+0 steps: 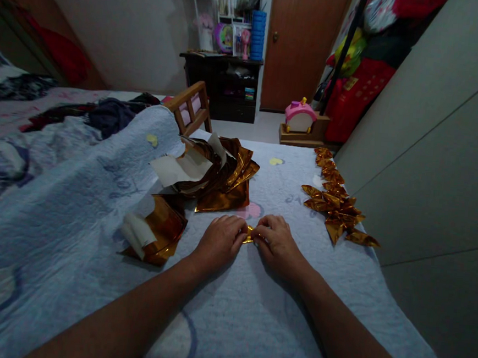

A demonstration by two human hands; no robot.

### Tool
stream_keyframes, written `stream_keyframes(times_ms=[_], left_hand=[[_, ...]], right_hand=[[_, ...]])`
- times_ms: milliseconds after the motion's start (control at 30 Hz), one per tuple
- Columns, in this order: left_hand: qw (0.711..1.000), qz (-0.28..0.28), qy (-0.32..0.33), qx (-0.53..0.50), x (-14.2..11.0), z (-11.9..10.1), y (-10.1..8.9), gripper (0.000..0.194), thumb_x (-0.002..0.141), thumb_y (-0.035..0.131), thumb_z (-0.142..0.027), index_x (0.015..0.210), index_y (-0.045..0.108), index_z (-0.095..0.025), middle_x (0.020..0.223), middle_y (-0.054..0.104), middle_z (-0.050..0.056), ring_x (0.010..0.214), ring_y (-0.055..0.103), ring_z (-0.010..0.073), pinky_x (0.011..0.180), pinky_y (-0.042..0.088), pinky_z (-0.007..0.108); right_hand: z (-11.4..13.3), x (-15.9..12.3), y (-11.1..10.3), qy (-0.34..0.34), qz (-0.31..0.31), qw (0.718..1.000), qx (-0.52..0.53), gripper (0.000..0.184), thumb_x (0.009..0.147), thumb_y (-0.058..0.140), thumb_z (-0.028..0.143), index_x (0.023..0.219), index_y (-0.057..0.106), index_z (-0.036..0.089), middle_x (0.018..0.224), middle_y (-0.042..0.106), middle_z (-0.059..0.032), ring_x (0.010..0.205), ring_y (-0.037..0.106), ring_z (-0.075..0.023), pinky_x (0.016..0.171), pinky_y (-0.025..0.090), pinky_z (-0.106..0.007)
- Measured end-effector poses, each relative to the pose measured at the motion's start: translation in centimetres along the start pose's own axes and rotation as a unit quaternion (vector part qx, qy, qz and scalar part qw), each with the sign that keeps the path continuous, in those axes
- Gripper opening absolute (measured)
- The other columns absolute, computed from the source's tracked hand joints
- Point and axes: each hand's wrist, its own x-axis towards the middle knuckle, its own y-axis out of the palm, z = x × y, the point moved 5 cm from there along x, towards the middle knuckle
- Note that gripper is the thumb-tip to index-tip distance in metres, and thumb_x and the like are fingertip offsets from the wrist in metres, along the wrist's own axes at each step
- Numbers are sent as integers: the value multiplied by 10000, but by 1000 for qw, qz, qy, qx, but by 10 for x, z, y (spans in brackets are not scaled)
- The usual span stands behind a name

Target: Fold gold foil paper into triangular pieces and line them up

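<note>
Between my two hands is a small folded piece of gold foil paper [249,235], mostly covered by my fingers. My left hand [223,237] pinches its left end, and my right hand [276,240] grips the right end. Both rest low over a light blue quilt [249,306]. Beyond my left hand lies a fanned stack of gold foil sheets [225,197] with white undersides. A smaller curled bundle of foil sheets [158,230] sits to the left of that hand. Off to the right, several folded gold foil pieces [338,209] form a row along the quilt's edge.
Grey cabinet panels [439,161] stand along the right side. Rumpled clothes and bedding [107,116] lie at left. Past the far edge are a wooden bed rail [190,109], a dark shelf unit [221,89], a pink toy [299,116] and a brown door [303,46].
</note>
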Motion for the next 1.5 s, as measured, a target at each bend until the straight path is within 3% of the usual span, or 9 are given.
stream_keyframes(times_ms=[367,600,933,1167,1500], left_hand=[[999,10,-16,48,-2,1,-3,174,962,582,-357,1033,636,-207,1099,602,80,1047,504,286,921,394,439],[998,49,-22,29,-4,4,-7,156,942,592,-297,1078,606,-223,1218,536,80,1161,464,286,1033,364,467],[995,99,-18,-15,-4,5,-11,140,951,548,-265,1089,560,-241,1269,492,74,1231,427,276,1075,355,462],[994,104,-11,-14,-5,7,-10,150,947,531,-250,1094,558,-247,1286,493,69,1241,421,273,1074,355,460],[995,97,-12,-34,-4,5,-13,158,920,544,-230,1072,581,-256,1254,516,61,1206,439,276,1047,361,462]], right_hand=[[4,5,9,85,27,992,-86,116,977,562,201,1001,675,214,1071,624,-75,988,498,-253,855,376,-393],[5,5,8,99,31,990,-92,45,938,619,246,947,636,206,1029,611,-66,981,505,-254,856,375,-396],[4,5,7,137,-16,980,-141,276,867,663,441,960,564,200,1029,587,-91,977,509,-290,843,386,-421],[-7,-3,3,157,-62,974,-148,396,842,657,415,1142,513,201,1141,573,-120,1090,499,-325,964,377,-480],[-18,-8,-2,163,-56,977,-127,411,849,655,341,1222,522,227,1233,557,-123,1173,477,-330,1025,345,-517]])
